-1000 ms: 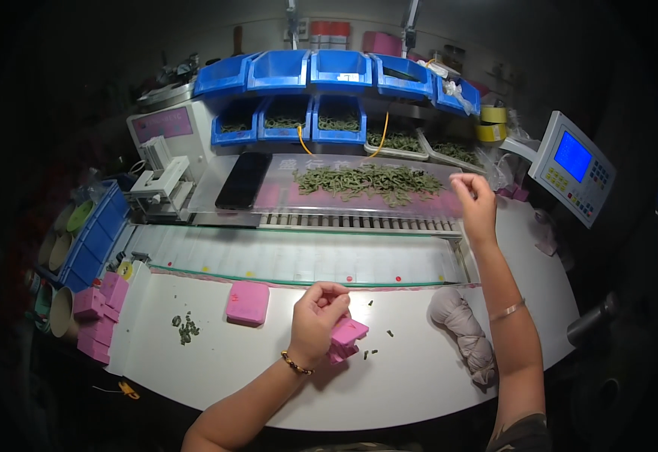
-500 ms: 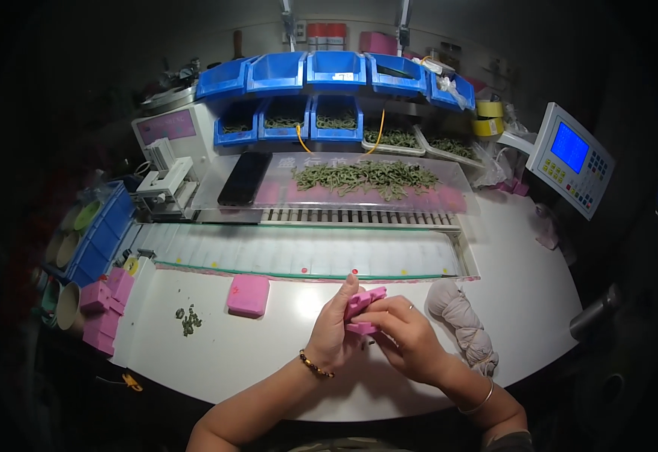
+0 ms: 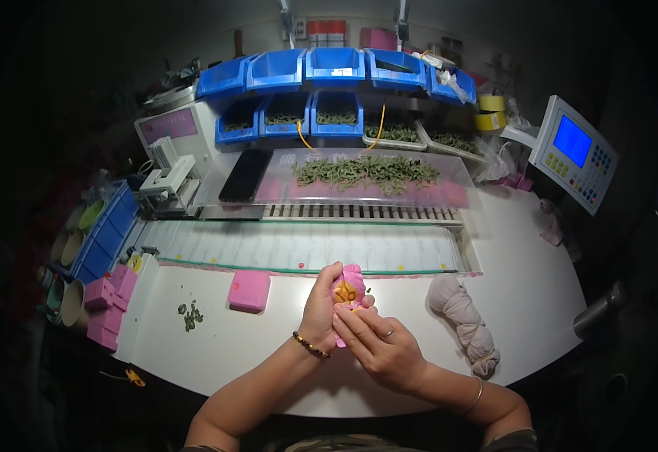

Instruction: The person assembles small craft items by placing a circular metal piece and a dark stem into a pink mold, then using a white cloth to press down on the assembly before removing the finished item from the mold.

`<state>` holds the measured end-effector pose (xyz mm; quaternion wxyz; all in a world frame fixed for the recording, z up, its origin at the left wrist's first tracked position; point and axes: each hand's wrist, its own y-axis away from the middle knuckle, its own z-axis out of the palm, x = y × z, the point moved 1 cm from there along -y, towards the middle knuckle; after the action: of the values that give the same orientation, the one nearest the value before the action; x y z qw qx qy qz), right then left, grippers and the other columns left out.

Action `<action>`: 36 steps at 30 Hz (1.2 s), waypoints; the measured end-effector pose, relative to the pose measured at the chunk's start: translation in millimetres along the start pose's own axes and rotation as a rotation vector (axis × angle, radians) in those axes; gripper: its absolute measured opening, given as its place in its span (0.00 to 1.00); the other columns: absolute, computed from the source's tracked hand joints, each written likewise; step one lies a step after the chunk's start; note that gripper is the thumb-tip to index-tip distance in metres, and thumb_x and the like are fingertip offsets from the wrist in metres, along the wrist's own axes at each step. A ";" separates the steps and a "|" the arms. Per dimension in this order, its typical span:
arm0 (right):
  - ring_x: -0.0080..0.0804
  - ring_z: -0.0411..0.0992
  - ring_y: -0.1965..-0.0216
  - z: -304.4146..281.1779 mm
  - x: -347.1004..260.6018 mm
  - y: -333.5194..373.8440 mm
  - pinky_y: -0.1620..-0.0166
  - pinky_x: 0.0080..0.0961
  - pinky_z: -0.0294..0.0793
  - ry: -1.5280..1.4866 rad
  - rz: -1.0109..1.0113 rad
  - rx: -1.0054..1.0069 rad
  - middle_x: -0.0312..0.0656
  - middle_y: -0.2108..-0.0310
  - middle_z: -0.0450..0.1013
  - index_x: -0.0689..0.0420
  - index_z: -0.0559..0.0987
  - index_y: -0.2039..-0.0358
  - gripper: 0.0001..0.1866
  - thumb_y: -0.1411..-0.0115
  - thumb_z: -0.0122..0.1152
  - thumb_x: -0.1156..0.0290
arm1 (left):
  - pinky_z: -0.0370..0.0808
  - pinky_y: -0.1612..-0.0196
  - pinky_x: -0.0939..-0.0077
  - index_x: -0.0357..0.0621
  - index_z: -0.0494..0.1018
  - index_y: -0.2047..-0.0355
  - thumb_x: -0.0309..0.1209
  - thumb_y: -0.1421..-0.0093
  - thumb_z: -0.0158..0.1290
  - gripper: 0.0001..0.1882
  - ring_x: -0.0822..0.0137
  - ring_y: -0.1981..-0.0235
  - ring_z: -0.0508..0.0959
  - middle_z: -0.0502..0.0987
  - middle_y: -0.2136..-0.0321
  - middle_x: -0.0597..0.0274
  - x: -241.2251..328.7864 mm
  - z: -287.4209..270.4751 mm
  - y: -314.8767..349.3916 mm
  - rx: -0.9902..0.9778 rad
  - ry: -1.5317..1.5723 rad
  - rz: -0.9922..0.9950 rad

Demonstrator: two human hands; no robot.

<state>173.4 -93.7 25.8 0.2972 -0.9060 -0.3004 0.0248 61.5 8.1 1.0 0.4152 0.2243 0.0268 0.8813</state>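
Observation:
My left hand is closed round a pink rubbery block, its thumb up along the block's left edge. The block is tilted so that its upper face shows, with an amber-gold pattern on it. My right hand presses its fingers together over the block's lower part, and its fingertips cover some of that face. Another pink block lies on the white table to the left of my hands. Small dark green bits are scattered farther left.
A rolled grey-white cloth lies to the right. Beyond the hands are a roller conveyor, a clear panel bearing green pieces, and a black phone. Blue bins stand behind. A control screen is at right, stacked pink blocks at left.
The pink block was parted, with my right fingers between its pieces. Now it is turned, its amber-patterned face is visible, and my right fingers lie across it. Both hands moved slightly left.

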 end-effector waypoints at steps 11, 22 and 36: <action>0.46 0.66 0.42 -42.0 79.9 72.0 0.41 0.40 0.62 0.144 0.637 -0.254 0.49 0.39 0.64 0.58 0.69 0.39 0.35 0.51 0.64 0.77 | 0.74 0.72 0.64 0.44 0.66 0.74 0.42 0.36 0.40 0.16 0.58 0.75 0.72 0.68 0.79 0.57 3.8 -11.3 -3.1 0.117 -0.058 0.107; 0.45 0.75 0.61 -84.0 61.4 15.3 0.55 0.36 0.73 0.102 0.358 0.266 0.57 0.48 0.73 0.58 0.76 0.45 0.29 0.51 0.63 0.80 | 0.76 0.72 0.56 0.42 0.67 0.63 0.43 0.35 0.38 0.17 0.51 0.76 0.76 0.74 0.74 0.46 -16.5 -16.0 -2.7 0.244 -0.176 0.028; 0.33 0.74 0.67 -73.8 21.7 -11.4 0.65 0.26 0.71 0.020 0.082 0.061 0.50 0.45 0.72 0.49 0.79 0.48 0.24 0.47 0.59 0.73 | 0.68 0.59 0.85 0.40 0.63 0.62 0.35 0.31 0.40 0.10 0.75 0.67 0.68 0.67 0.67 0.64 -14.5 -2.4 8.1 0.211 -0.597 0.716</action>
<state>201.6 -112.8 95.6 0.3266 -0.9082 -0.2590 0.0370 62.7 -7.7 -4.6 0.0501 0.5035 -0.0833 0.8585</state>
